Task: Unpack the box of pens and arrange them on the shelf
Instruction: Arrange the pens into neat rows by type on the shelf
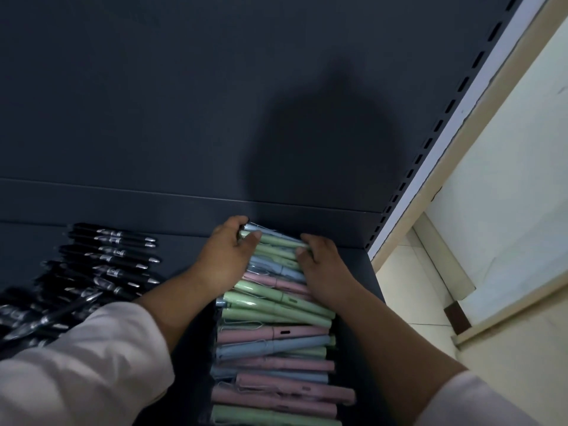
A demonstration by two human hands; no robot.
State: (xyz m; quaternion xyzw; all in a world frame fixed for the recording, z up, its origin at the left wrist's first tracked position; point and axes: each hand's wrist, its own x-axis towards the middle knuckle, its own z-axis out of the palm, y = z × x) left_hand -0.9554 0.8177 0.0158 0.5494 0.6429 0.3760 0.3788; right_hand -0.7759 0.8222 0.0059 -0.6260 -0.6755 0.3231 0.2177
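Pastel pens (pixel 270 339), wrapped, in green, pink and blue, lie on the dark shelf (pixel 181 250). They form a single column. Each pen's long axis runs left to right across the view, and the column itself runs straight away from the person toward the back panel (pixel 153 103).

Both hands are at the column's far end. The left grip (pixel 226 256) is curled round the left ends of the farthest few pens, thumb on top. The right grip (pixel 322 269) is closed over their right ends, fingertips bent onto the barrels. The bundle is therefore held end to end, one hand at each tip, and neither hand is nearer than the other.

The far pens sit just beside the back panel's base, so little room looks left in that direction.

Black pens (pixel 107 259) lie in a separate row well to the left, also crosswise and apart from the pastel column. No box is in view.

Judgement: the step in hand is squaring the far end. Any next shift must go along the column's line, or sideways along the pens' own axis. The loose wrappers may let pens roll.
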